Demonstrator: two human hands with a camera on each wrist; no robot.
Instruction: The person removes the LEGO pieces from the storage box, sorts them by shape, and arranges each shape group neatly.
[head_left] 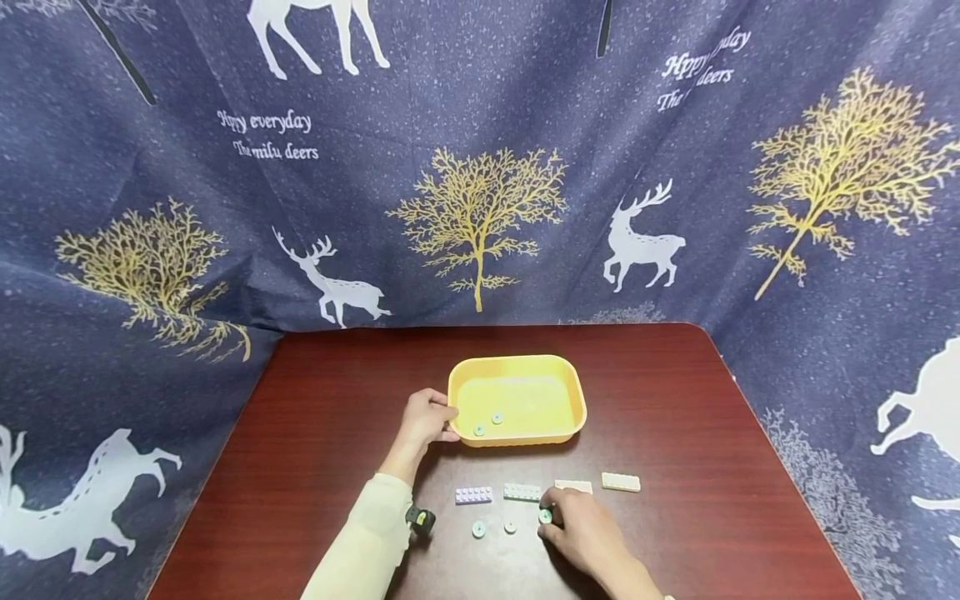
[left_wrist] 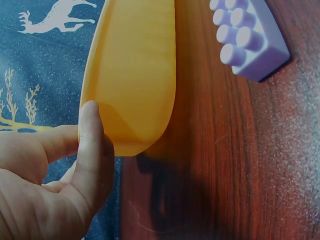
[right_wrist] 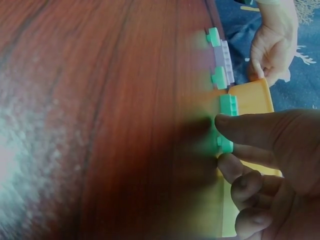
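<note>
My left hand (head_left: pixel 429 419) grips the left end of a yellow plastic bin (head_left: pixel 517 440), with the thumb (left_wrist: pixel 91 122) over its rim. Two small round toy pieces (head_left: pixel 497 418) lie inside, toward that end. At the front, my right hand (head_left: pixel 583 527) has its thumb and fingers bent around a round green toy block (right_wrist: pixel 225 144), low at the table. Two more round pieces, one pale blue-green (head_left: pixel 478 529) and one paler (head_left: pixel 510 527), lie left of this hand. Its fingers partly cover a pale pinkish brick (head_left: pixel 573 486).
Between bin and round pieces runs a row of studded bricks: purple (head_left: pixel 473 496), light green (head_left: pixel 522 492), the pinkish one and cream (head_left: pixel 621 482). All lie on a dark red wood-grain table (head_left: pixel 337 375). A blue deer-print cloth (head_left: pixel 480 108) hangs behind.
</note>
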